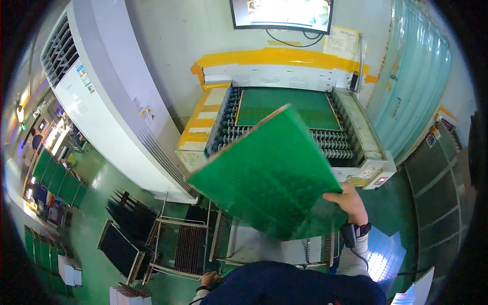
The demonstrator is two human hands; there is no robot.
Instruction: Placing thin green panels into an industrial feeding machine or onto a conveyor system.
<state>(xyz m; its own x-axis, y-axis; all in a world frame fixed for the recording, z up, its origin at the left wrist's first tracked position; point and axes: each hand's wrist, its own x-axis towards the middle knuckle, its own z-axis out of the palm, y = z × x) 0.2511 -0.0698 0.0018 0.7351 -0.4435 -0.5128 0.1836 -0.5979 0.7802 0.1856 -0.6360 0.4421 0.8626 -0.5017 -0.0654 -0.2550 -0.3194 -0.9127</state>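
My right hand grips a large green circuit board panel by its right edge, thumb on the face towards me. The panel is tilted and hangs in front of a roller conveyor machine, hiding part of its rollers. A second green panel lies flat on those rollers, further back. Low in the view, my left hand is beside a metal rack, its fingers curled. What it holds, if anything, is hidden by my body.
A tall white air conditioner stands left of the machine. Dark racks are on the green floor at lower left. A pale tray-like rack sits below the held panel. Plastic strip curtains hang at right, near a grey panelled rack.
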